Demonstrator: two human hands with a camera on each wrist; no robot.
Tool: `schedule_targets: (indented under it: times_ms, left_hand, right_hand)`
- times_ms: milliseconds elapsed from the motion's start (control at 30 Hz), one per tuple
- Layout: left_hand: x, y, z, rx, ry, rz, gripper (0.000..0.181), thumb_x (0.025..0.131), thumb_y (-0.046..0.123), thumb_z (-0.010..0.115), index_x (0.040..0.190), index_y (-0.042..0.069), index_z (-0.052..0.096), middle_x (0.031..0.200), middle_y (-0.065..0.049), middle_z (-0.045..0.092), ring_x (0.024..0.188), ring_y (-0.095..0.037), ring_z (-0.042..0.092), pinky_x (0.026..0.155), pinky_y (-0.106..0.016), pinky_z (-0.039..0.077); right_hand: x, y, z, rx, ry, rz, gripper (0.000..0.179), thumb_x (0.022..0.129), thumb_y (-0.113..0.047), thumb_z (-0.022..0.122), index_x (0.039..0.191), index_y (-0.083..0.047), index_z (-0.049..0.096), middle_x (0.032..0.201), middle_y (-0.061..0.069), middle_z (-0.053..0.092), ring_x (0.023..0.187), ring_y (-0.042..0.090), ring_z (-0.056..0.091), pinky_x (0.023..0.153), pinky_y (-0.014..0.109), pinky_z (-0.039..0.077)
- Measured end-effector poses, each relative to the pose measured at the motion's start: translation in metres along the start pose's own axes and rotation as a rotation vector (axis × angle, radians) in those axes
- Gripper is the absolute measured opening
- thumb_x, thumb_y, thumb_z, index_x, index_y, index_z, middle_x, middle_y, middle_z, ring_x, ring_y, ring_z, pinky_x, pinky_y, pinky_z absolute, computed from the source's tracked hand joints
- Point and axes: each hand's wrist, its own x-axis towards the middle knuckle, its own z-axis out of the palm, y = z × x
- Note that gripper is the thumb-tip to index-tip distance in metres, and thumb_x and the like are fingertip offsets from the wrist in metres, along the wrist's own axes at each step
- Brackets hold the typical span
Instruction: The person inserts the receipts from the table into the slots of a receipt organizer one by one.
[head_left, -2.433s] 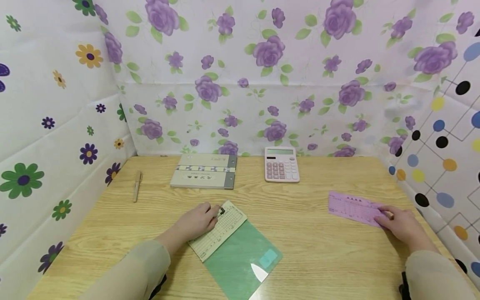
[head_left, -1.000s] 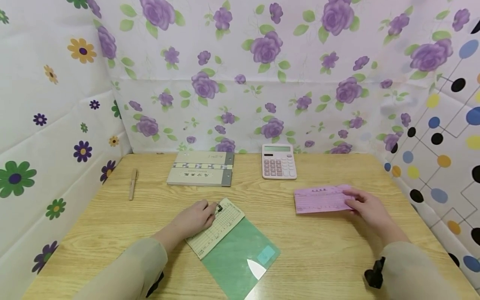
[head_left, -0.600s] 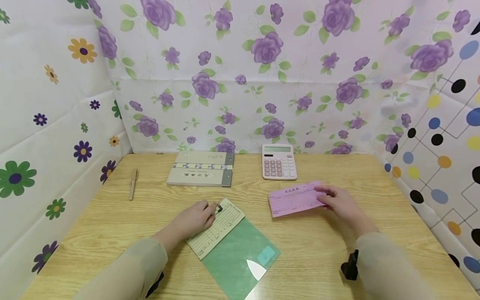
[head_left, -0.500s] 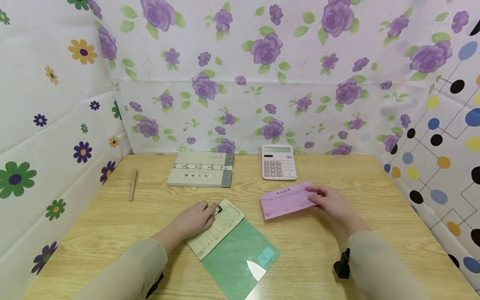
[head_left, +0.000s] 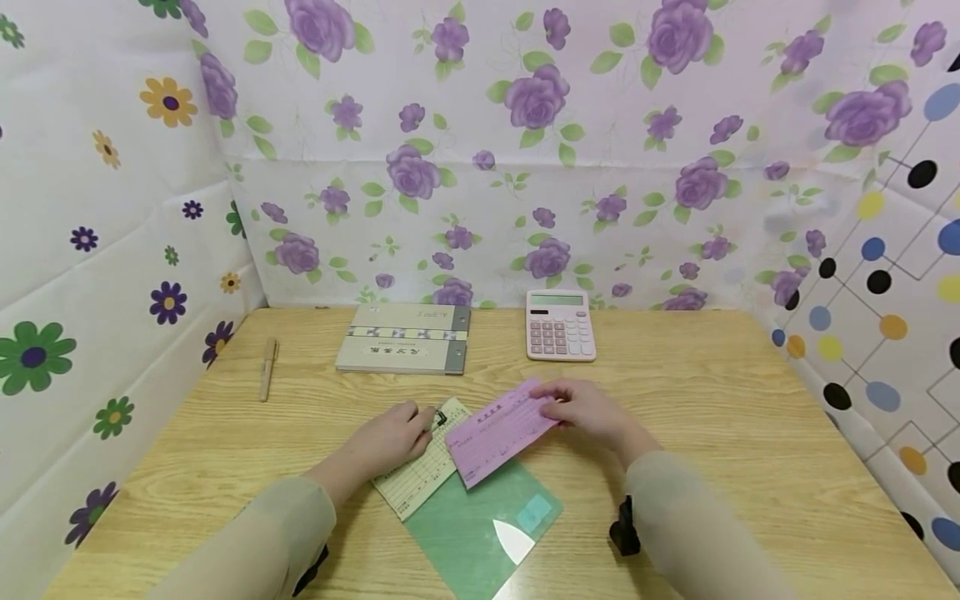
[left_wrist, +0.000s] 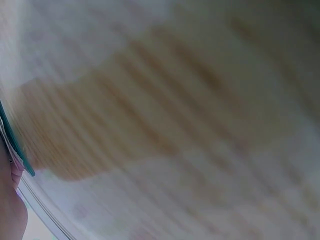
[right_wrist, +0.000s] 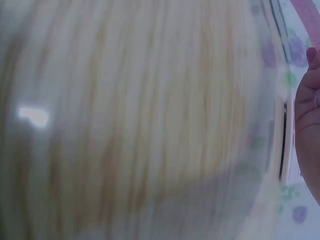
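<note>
My right hand pinches the right end of a pink printed slip, which slants over the right part of a pale yellow form pad and the upper part of a translucent green folder. At the pad's far corner my left hand has its fingers curled on a small black binder clip. The pad lies across the folder's far left side. A green edge shows beside the left hand in the left wrist view; at the right wrist view's edge are the right hand and a bit of pink slip.
Farther back on the wooden table lie a grey-beige ledger book with a patterned band and a pink calculator. A tan pen lies at the far left. Flower-printed cloth encloses the back.
My right hand has carried the pink slip leftward from the table's right side, until it overlaps the yellow pad and green folder. The left hand has stayed at the clip.
</note>
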Motion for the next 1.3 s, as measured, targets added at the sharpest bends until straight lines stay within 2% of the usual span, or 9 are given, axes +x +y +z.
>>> schedule_targets:
  times_ms: [233,333,467,600,833,1000,1133,1300]
  left_hand:
    - [-0.001,0.0,0.001,-0.004,0.002,0.004,0.037,0.093,0.023,0.055,0.126,0.007,0.054,0.081,0.002,0.041,0.065,-0.009,0.035,0.054,-0.021,0.036]
    - [-0.001,0.0,0.0,-0.011,-0.005,0.004,0.038,0.093,0.024,0.055,0.127,0.006,0.053,0.081,0.002,0.04,0.066,-0.009,0.035,0.055,-0.021,0.036]
    - [-0.001,0.0,0.001,-0.011,0.001,0.015,0.038,0.093,0.023,0.055,0.126,0.005,0.054,0.079,0.002,0.04,0.065,-0.009,0.034,0.054,-0.021,0.035]
    - [0.001,0.0,0.0,-0.024,-0.025,0.009,0.039,0.093,0.024,0.055,0.127,0.005,0.054,0.08,0.002,0.041,0.064,-0.009,0.035,0.054,-0.021,0.035]
    - [0.004,0.001,-0.004,-0.032,-0.056,0.014,0.039,0.094,0.022,0.055,0.128,0.003,0.054,0.081,0.0,0.044,0.064,-0.008,0.037,0.054,-0.021,0.037]
    - [0.007,0.001,-0.006,-0.056,-0.12,-0.043,0.043,0.094,0.023,0.054,0.131,0.002,0.051,0.081,0.001,0.043,0.063,-0.008,0.037,0.053,-0.021,0.036]
    - [0.008,0.002,-0.01,-0.097,-0.154,-0.078,0.045,0.094,0.023,0.053,0.132,0.0,0.05,0.082,0.0,0.044,0.064,-0.009,0.039,0.055,-0.023,0.039]
    - [0.007,0.0,-0.012,-0.076,-0.139,-0.041,0.043,0.094,0.021,0.054,0.129,-0.003,0.051,0.082,-0.001,0.046,0.064,-0.009,0.041,0.056,-0.025,0.042]
  right_hand:
    - [0.011,-0.015,0.024,-0.067,-0.09,-0.021,0.027,0.086,-0.014,0.064,0.113,-0.013,0.067,0.1,0.004,0.061,0.08,0.014,0.056,0.067,0.03,0.049]
    - [0.014,-0.022,0.034,-0.109,-0.128,-0.04,0.026,0.086,-0.015,0.065,0.112,-0.014,0.068,0.103,0.002,0.062,0.085,0.013,0.057,0.073,0.03,0.048]
    - [0.019,-0.028,0.047,-0.117,-0.177,-0.062,0.025,0.086,-0.016,0.065,0.111,-0.015,0.068,0.103,0.0,0.062,0.086,0.012,0.057,0.074,0.029,0.048]
    - [0.025,-0.032,0.058,-0.127,-0.199,-0.085,0.025,0.087,-0.014,0.065,0.112,-0.012,0.068,0.1,0.0,0.064,0.083,0.011,0.057,0.072,0.027,0.048]
    - [0.031,-0.036,0.076,-0.219,-0.161,-0.144,0.024,0.088,-0.016,0.062,0.11,-0.011,0.068,0.102,0.0,0.064,0.09,0.012,0.055,0.082,0.03,0.045]
    - [0.035,-0.039,0.09,-0.25,-0.1,-0.126,0.026,0.084,-0.022,0.067,0.108,-0.011,0.069,0.1,-0.001,0.065,0.092,0.013,0.056,0.084,0.032,0.045]
    - [0.038,-0.04,0.098,-0.386,-0.06,-0.135,0.031,0.081,-0.028,0.071,0.108,-0.014,0.068,0.102,-0.003,0.064,0.093,0.013,0.055,0.085,0.033,0.044]
    - [0.04,-0.044,0.106,-0.494,-0.038,-0.154,0.033,0.081,-0.029,0.072,0.11,-0.015,0.066,0.102,-0.001,0.064,0.092,0.015,0.055,0.083,0.034,0.044]
